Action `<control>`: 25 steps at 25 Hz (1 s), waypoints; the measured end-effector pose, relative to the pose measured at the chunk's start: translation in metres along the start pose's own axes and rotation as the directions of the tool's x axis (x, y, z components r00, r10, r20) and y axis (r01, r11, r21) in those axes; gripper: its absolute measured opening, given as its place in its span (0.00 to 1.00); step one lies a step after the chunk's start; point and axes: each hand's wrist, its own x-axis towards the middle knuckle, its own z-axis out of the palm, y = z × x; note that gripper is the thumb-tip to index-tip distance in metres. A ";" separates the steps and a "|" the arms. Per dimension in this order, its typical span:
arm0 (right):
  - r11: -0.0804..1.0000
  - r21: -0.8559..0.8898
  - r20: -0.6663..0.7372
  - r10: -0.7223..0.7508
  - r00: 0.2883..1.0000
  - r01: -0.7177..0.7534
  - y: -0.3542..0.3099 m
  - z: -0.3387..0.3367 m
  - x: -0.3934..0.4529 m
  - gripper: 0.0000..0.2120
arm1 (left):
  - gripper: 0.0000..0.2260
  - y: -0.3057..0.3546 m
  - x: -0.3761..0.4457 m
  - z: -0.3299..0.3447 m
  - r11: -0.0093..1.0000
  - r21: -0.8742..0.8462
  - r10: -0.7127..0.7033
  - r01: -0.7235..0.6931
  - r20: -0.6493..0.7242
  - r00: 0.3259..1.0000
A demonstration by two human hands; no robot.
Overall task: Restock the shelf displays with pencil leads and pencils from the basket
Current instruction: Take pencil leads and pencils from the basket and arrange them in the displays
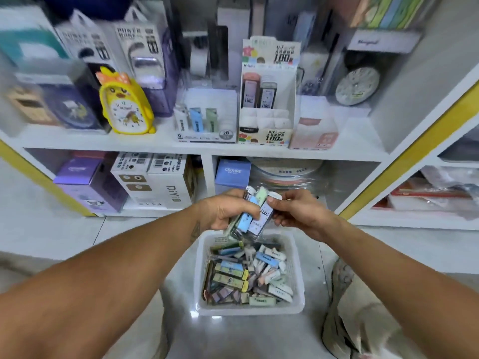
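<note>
A white plastic basket (298, 268) sits on the floor below my hands, full of several small pencil lead cases in blue, green, white and yellow. My left hand (223, 211) grips a bundle of lead cases (256, 216) above the basket's far edge. My right hand (298, 211) pinches the top of the same bundle from the right. On the shelf above stand three display boxes: a 2B lead display (207, 130) with a few cases, a 0.7 lead display (268, 99) with tubes, and a pink display (315, 136).
A yellow chick alarm clock (124, 104) stands left of the displays on the white shelf (155, 143). Boxed goods fill the lower shelf. A round clock (357, 85) sits at the back right. My knee in beige cloth (344, 307) is right of the basket.
</note>
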 end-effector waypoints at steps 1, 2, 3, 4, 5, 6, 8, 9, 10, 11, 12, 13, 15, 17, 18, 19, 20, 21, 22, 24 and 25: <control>1.000 0.005 0.010 -0.014 1.000 0.014 -0.014 -0.001 -0.008 0.11 | 0.12 0.013 -0.011 0.002 1.000 -0.001 0.017 -0.017 -0.009 1.000; 1.000 0.005 0.015 -0.029 0.999 0.029 -0.030 -0.002 -0.018 0.10 | 0.12 0.028 -0.022 0.005 0.999 0.007 0.039 -0.039 -0.026 0.999; 0.999 -0.003 0.015 -0.045 0.999 0.045 -0.047 -0.001 -0.027 0.10 | 0.12 0.041 -0.033 0.008 0.998 0.007 0.058 -0.058 -0.043 0.997; 0.998 -0.014 0.009 -0.065 0.998 0.065 -0.064 -0.002 -0.035 0.09 | 0.12 0.054 -0.044 0.011 0.997 -0.015 0.074 -0.075 -0.052 0.996; 0.996 -0.017 0.000 -0.093 0.996 0.092 -0.081 -0.002 -0.042 0.08 | 0.12 0.067 -0.055 0.014 0.994 -0.057 0.086 -0.089 -0.050 0.995; 0.993 -0.014 -0.011 -0.121 0.993 0.120 -0.097 -0.001 -0.048 0.07 | 0.12 0.079 -0.064 0.017 0.989 -0.107 0.097 -0.101 -0.043 0.994; 0.983 -0.034 -0.023 -0.180 0.983 0.179 -0.128 -0.001 -0.057 0.06 | 0.10 0.102 -0.080 0.020 0.974 -0.190 0.122 -0.127 -0.038 0.992; 0.976 -0.059 -0.015 -0.212 0.977 0.211 -0.141 -0.001 -0.059 0.06 | 0.10 0.112 -0.086 0.019 0.965 -0.221 0.133 -0.139 -0.040 0.990; 0.966 -0.079 -0.001 -0.246 0.969 0.245 -0.152 -0.001 -0.062 0.06 | 0.10 0.123 -0.092 0.018 0.958 -0.242 0.147 -0.153 -0.043 0.988; 0.958 -0.086 0.011 -0.275 0.961 0.275 -0.163 -0.001 -0.062 0.06 | 0.10 0.131 -0.095 0.017 0.951 -0.258 0.164 -0.171 -0.049 0.985; 0.951 -0.081 0.013 -0.297 0.955 0.298 -0.172 -0.002 -0.062 0.06 | 0.10 0.140 -0.097 0.014 0.943 -0.271 0.181 -0.191 -0.060 0.982; 0.948 -0.069 0.008 -0.311 0.950 0.311 -0.181 -0.004 -0.060 0.06 | 0.10 0.147 -0.098 0.012 0.935 -0.287 0.196 -0.209 -0.072 0.978; 0.943 -0.037 0.002 -0.329 0.944 0.329 -0.195 -0.007 -0.052 0.04 | 0.09 0.159 -0.093 0.007 0.921 -0.311 0.214 -0.236 -0.102 0.971; 0.939 0.005 -0.008 -0.345 0.938 0.345 -0.206 -0.012 -0.041 0.02 | 0.08 0.165 -0.085 0.003 0.906 -0.338 0.224 -0.256 -0.133 0.966; 0.937 0.024 -0.020 -0.349 0.937 0.350 -0.209 -0.014 -0.036 0.01 | 0.08 0.166 -0.081 0.000 0.895 -0.362 0.221 -0.261 -0.148 0.964; 0.936 0.033 -0.029 -0.349 0.936 0.350 -0.211 -0.017 -0.030 0.02 | 0.08 0.166 -0.076 -0.003 0.886 -0.384 0.213 -0.261 -0.165 0.963; 0.936 0.031 -0.037 -0.348 0.937 0.349 -0.212 -0.020 -0.025 0.02 | 0.07 0.166 -0.072 -0.007 0.883 -0.392 0.199 -0.257 -0.183 0.963; 0.936 0.023 -0.048 -0.349 0.936 0.351 -0.212 -0.023 -0.020 0.02 | 0.07 0.165 -0.068 -0.010 0.888 -0.388 0.181 -0.248 -0.201 0.963; 0.933 0.009 -0.065 -0.358 0.932 0.359 -0.212 -0.027 -0.015 0.02 | 0.07 0.166 -0.064 -0.014 0.895 -0.377 0.162 -0.240 -0.226 0.961; 0.918 -0.020 -0.117 -0.395 0.911 0.395 -0.214 -0.032 -0.006 0.02 | 0.08 0.167 -0.059 -0.021 0.902 -0.364 0.136 -0.234 -0.275 0.952; 0.909 -0.037 -0.134 -0.416 0.899 0.415 -0.215 -0.033 -0.003 0.03 | 0.09 0.168 -0.057 -0.023 0.900 -0.369 0.129 -0.232 -0.283 0.950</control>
